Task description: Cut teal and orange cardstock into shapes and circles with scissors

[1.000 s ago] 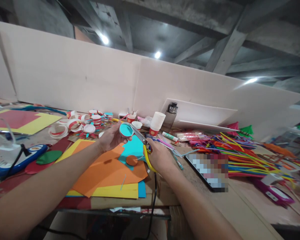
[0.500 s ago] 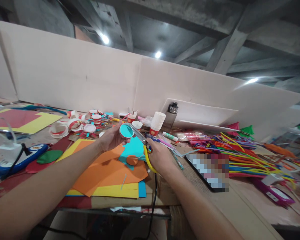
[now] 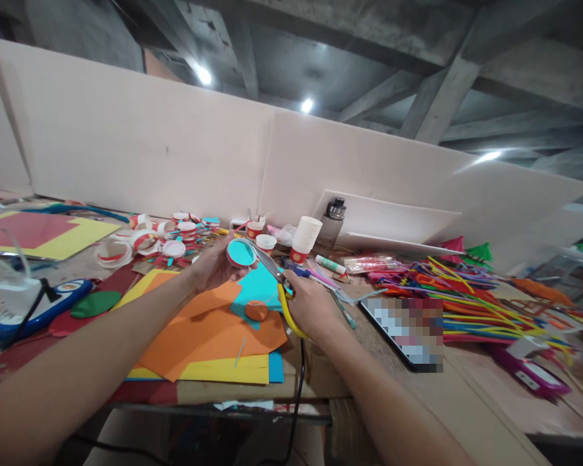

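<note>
In the head view my left hand [image 3: 214,265] is closed around a short paper cup piece [image 3: 241,253], whose round face is turquoise and whose rim is white and red. My right hand [image 3: 311,299] grips the yellow handles of a pair of scissors [image 3: 287,309]. The metal blades reach up and left to the edge of the turquoise face; whether they touch it I cannot tell. Beneath both hands lie a turquoise paper sheet [image 3: 267,288] and orange sheets [image 3: 194,343], with a small orange disc [image 3: 256,311] on top.
Cut cup pieces [image 3: 146,241] cluster at the back left. A cup stack [image 3: 305,239] and a dark bottle [image 3: 331,226] stand behind my right hand. Rightward lie a phone [image 3: 401,333] and colourful pipe cleaners [image 3: 476,310]. A blue power strip [image 3: 43,314] sits at left.
My left hand and the cup piece have shifted slightly left, and the turquoise face has turned a little. My right hand and the scissors stay nearly in place.
</note>
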`<state>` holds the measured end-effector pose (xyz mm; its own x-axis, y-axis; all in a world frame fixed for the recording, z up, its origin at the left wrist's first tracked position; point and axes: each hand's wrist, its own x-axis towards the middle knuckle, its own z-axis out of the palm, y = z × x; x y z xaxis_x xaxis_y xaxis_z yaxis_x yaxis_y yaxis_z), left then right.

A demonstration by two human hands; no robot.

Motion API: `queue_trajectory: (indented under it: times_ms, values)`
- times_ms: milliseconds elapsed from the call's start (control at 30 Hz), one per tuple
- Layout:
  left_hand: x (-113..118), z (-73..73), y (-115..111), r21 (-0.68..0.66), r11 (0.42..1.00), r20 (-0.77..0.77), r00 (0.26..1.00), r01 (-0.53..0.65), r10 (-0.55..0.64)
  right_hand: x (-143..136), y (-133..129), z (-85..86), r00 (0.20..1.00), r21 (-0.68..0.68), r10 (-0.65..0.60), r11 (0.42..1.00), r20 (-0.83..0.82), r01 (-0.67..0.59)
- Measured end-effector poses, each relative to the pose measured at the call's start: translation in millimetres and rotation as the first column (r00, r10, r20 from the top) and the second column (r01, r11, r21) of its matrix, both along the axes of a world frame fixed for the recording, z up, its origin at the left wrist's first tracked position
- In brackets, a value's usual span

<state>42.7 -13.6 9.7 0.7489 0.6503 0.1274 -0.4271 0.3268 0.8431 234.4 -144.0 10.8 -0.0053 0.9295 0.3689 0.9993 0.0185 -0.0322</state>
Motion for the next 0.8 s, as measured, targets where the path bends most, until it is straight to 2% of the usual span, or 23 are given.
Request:
queue_trajectory:
  times_ms: [233,500,800]
  values:
    - [-0.9,0.8,-0.9,-0.002,1.0,-0.003,1.0,0.012,-0.012,1.7,1.0,-3.4,1.0,0.004,0.01,1.0,-0.01,-0.01]
    - [-0.2,-5.0,2.6,0.022,0.996,-0.062,0.995,0.086,-0.084,2.0,1.6,-2.6,0.999,-0.003,0.01,1.0,-0.031,-0.01]
    - [-3.5,-3.8,3.6,0.047,0.994,-0.074,0.993,0.095,-0.092,2.0,0.0,-0.9,1.0,-0.02,0.026,0.999,-0.004,-0.026]
